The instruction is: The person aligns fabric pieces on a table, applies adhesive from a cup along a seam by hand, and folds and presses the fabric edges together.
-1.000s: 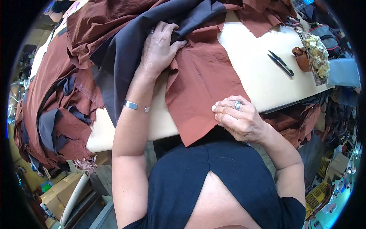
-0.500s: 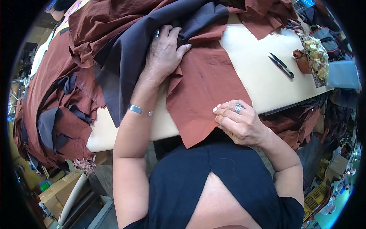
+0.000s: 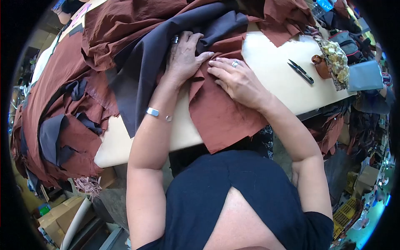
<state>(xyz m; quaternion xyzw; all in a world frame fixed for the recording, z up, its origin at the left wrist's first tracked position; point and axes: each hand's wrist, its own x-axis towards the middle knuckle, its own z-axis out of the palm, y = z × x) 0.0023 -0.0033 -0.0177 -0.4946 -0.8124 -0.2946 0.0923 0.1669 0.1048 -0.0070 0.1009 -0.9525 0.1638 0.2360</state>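
Head view: the rust-brown cloth panel (image 3: 225, 121) lies on the pale table (image 3: 283, 75), near corner over the edge. Left hand (image 3: 183, 56) rests where dark cloth (image 3: 143, 71) meets rust folds, thumb spread from the fingers. Right hand (image 3: 237, 81) lies on the panel, fingers close together; whether they pinch it, I cannot tell. Black snips (image 3: 301, 71) lie apart, to the right.

The cloth piece (image 3: 225, 118) was found to be plain reddish brown; the draped fabric (image 3: 143, 68) was noted as dark slate grey. Cream was recorded for the table (image 3: 277, 62), black for the snips (image 3: 306, 76), silver for the bracelet (image 3: 153, 111), and yellow for the crate (image 3: 346, 211). A white-on-dark pattern was observed on the garment (image 3: 267, 141) below the table.
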